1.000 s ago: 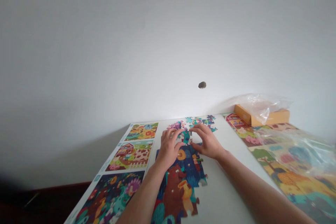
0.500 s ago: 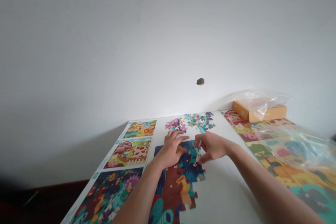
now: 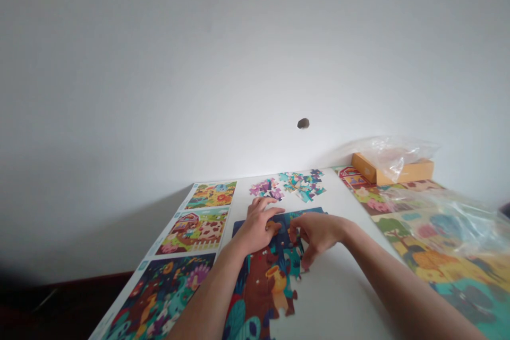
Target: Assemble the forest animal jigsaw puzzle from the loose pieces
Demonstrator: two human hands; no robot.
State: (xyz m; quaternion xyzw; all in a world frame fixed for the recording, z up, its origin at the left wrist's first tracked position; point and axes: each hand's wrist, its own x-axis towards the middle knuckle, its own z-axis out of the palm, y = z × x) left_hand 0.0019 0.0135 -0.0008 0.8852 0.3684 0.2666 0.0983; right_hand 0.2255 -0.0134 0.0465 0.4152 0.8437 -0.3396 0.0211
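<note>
A partly assembled jigsaw puzzle point(image 3: 255, 287) lies on the white tabletop, showing a brown bear with a honey pot on dark blue. My left hand point(image 3: 258, 226) rests on its upper left part, fingers spread. At the puzzle's right edge, my right hand point(image 3: 319, 234) is curled, with index finger and thumb on a dark blue-green puzzle piece point(image 3: 297, 251). My fingers partly hide that piece, so how firmly it sits among its neighbours cannot be seen. Loose puzzle pieces lie beyond both hands: a purple-pink pile point(image 3: 265, 188) and a teal pile point(image 3: 303, 185).
A printed sheet point(image 3: 205, 226) with several pictures lies on the left. On the right are a colourful animal-picture sheet point(image 3: 434, 271), clear plastic film point(image 3: 458, 218) and an orange box point(image 3: 406, 172) with a plastic bag on it. A white wall point(image 3: 239, 64) with a hole stands behind.
My right hand has shifted slightly toward me and in over the puzzle's right edge, uncovering its upper right corner. My left hand stays almost in place.
</note>
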